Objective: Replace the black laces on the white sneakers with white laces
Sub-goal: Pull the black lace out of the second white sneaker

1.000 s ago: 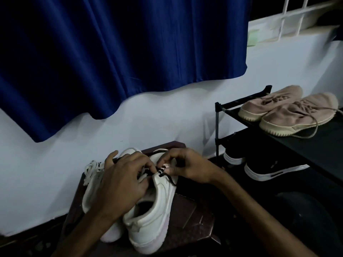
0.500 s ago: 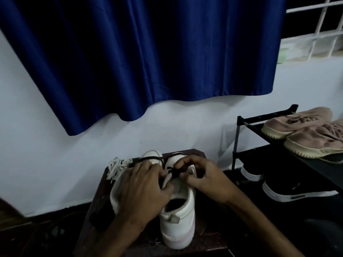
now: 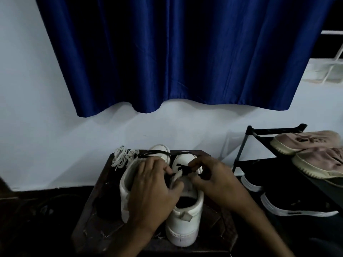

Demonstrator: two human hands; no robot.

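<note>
1. You have two white sneakers standing side by side on a dark stool, with their heels toward you and their toes toward the wall.
2. Your left hand lies over the gap between the two shoes. Its fingers are curled and its fingertips meet the black lace at the tongue of the right sneaker. I cannot tell for sure whether they really pinch the lace.
3. Your right hand is closed, and its thumb and first fingers grip the black lace just above the eyelets of the right sneaker.
4. One strand of the black lace also runs across the toes of both shoes, from left to right.
5. The left sneaker is partly hidden under your left hand; only its heel side and its toe cap show.
6. The white laces lie in a loose bundle on the far left corner of the stool, just beside the toe of the left sneaker.
7. A blue curtain hangs on the wall above the stool.
8. On your right stands a black shoe rack. On its upper shelf is a pair of pink shoes, and below it are black shoes with white soles.
</note>
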